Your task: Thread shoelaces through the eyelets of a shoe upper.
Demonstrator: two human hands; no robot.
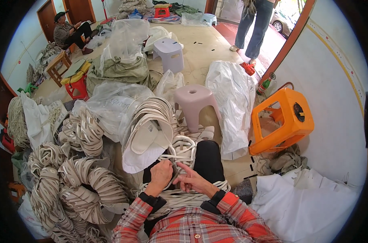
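Observation:
A cream shoe upper (184,149) with white laces lies between my knees, its toe end pointing away. My left hand (161,175) is closed at its near left side, on a white shoelace (166,156) that runs over from the upper. Close beside it, my right hand (195,180) has the index finger stretched toward the laces and the thumb apart, the other fingers bent; nothing shows in its grasp. A bundle of loose laces (176,199) lies across my lap. Left of the upper stands a stack of nested cream shoe uppers (151,127).
Coiled rows of uppers (90,184) heap at the left. A pink stool (194,99), white sack (231,105) and orange stool (283,119) stand ahead and right. White cloth (305,202) lies near right. One person (72,32) sits far left; another (254,26) stands by the doorway.

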